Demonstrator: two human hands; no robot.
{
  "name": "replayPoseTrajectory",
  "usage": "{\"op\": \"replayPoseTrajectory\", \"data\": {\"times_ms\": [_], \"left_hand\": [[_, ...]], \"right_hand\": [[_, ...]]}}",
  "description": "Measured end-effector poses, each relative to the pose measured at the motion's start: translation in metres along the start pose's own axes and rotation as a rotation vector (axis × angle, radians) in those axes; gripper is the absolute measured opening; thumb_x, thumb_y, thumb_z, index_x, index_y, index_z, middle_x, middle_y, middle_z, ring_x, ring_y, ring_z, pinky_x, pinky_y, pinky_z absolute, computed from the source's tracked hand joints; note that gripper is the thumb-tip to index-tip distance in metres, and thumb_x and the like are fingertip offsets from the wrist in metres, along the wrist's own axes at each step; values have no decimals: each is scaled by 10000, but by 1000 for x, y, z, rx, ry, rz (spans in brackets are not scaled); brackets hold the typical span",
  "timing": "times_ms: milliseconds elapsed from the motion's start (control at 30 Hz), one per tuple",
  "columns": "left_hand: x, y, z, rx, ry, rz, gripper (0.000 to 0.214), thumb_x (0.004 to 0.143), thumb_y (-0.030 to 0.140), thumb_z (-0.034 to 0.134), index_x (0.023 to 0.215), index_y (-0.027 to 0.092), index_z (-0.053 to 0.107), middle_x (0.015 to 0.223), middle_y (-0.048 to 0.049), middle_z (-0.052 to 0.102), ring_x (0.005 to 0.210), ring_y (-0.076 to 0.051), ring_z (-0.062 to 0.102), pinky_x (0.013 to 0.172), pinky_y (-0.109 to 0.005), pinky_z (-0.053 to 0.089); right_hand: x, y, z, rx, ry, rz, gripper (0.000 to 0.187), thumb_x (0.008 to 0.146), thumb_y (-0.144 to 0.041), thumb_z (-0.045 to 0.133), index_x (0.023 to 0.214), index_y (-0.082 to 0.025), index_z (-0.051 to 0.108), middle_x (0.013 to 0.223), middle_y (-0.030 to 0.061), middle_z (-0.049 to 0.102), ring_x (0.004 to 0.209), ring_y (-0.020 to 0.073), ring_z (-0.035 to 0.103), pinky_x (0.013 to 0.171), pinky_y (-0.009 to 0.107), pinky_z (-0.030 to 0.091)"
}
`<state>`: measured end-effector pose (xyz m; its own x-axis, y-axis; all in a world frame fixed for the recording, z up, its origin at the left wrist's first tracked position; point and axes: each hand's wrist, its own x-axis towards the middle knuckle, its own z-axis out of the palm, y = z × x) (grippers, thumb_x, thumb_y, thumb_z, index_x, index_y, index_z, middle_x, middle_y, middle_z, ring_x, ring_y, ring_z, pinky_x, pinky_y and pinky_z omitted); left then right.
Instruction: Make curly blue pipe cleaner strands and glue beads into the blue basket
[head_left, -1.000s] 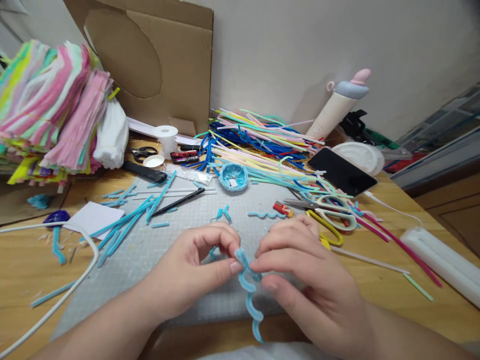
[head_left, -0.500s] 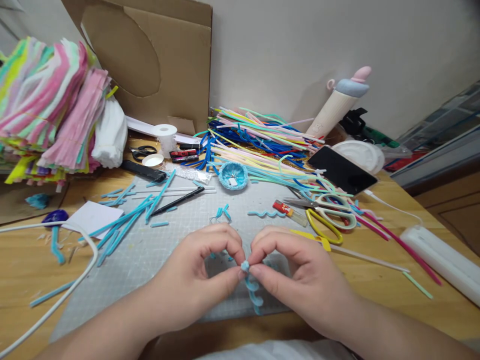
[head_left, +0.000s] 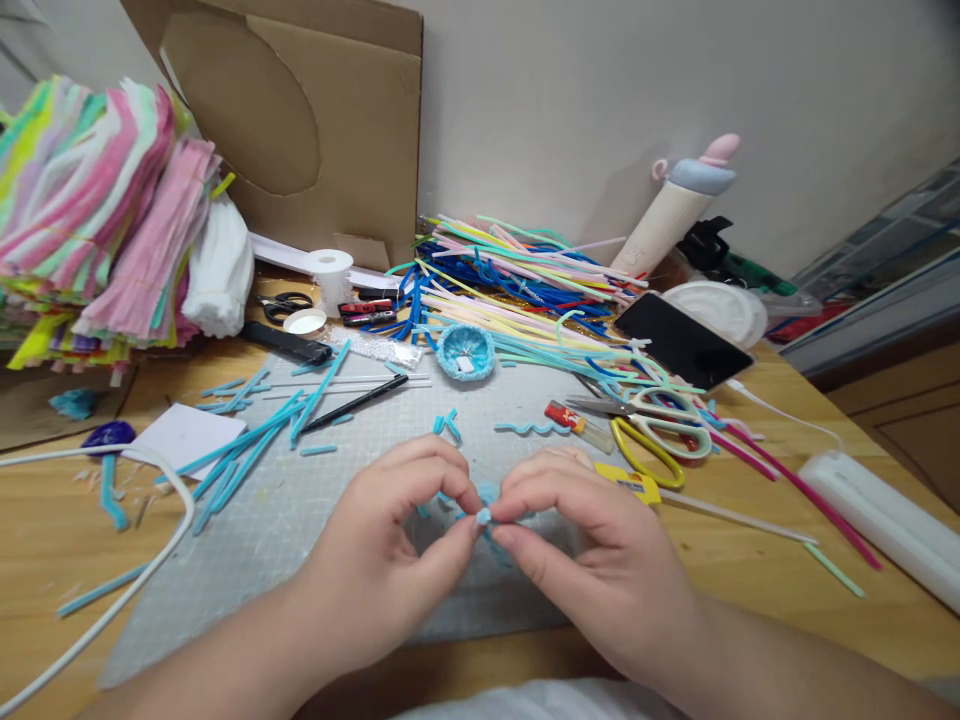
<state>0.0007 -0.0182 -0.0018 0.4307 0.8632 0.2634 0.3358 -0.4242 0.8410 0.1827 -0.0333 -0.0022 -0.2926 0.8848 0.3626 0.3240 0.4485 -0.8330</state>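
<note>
While the head view looks down on your work, your left hand (head_left: 367,550) and right hand (head_left: 615,560) meet fingertip to fingertip, each in a narrow pinch on the small end of a light-blue pipe cleaner (head_left: 484,517). That end sits right between your two thumbs and forefingers, above the gray cutting mat (head_left: 247,570). More light-blue fuzz shows behind and below the pinch, but it is blurred and partly covered by your fingers, so you can't tell how it bends or where it ends. Inside the curl of your left hand, a few blue bits peek through, too small to make out.

Just beyond your left fingers lie short blue cut pieces (head_left: 452,425); beyond your right fingers are a wavy blue strip (head_left: 531,429) and a lighter (head_left: 577,425). A yellow tag (head_left: 630,484) is partly hidden behind your right hand, near the yellow-handled scissors (head_left: 651,465). Farther off, past the gap between your hands, stands a fuzzy blue cup (head_left: 465,375); what lies inside it is hard to read. To the left of your left hand is a black pen (head_left: 356,403). Both your forearms run off the lower edge.
</note>
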Motion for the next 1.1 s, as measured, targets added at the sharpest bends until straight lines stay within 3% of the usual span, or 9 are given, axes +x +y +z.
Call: {"op": "replayPoseTrajectory", "data": {"times_ms": [267,700,1100], "left_hand": [[-8,0,2,241,85,171,169,783,55,559,837,212,591,866,-9,612,845,-159,570,785,-314,435],[-8,0,2,254,97,152,157,777,52,567,820,202,577,854,-7,607,835,-156,564,769,-322,428],[-10,0,5,429,133,251,165,781,45,564,837,200,576,824,-27,635,776,-183,561,725,-363,408]], "right_hand": [[-1,-1,0,-78,-24,-34,148,794,-60,633,805,-206,610,779,-30,672,766,140,609,757,346,380],[-1,-1,1,-114,-31,-76,134,799,-96,648,852,-215,615,796,-22,679,771,158,613,762,378,345],[-3,0,3,-253,-96,-106,122,851,-113,560,860,-231,532,812,-14,676,780,174,591,777,397,328]]}}
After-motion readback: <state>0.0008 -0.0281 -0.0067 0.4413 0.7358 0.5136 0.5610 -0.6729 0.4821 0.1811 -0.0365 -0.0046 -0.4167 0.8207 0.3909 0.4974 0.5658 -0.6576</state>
